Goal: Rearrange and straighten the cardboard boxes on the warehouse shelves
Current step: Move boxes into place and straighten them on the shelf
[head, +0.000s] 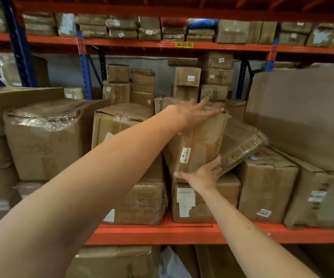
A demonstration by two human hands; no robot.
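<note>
Hands (pixel 199 145) on tilted box (pixel 197 145) — crushed box (pixel 240 143) wedged just beside, right.

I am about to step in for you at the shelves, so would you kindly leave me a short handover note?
Left hand: flat on the top edge of the tilted box, fingers spread, not closed around it.
Right hand: pressed open against that box's lower front edge.
The tilted box leans left on the lower box, with a crushed taped package wedged against its right side.
Done: both hands placed on the box.
Left: set it level and square, straighten the crushed package, then check the small stacks behind.
</note>
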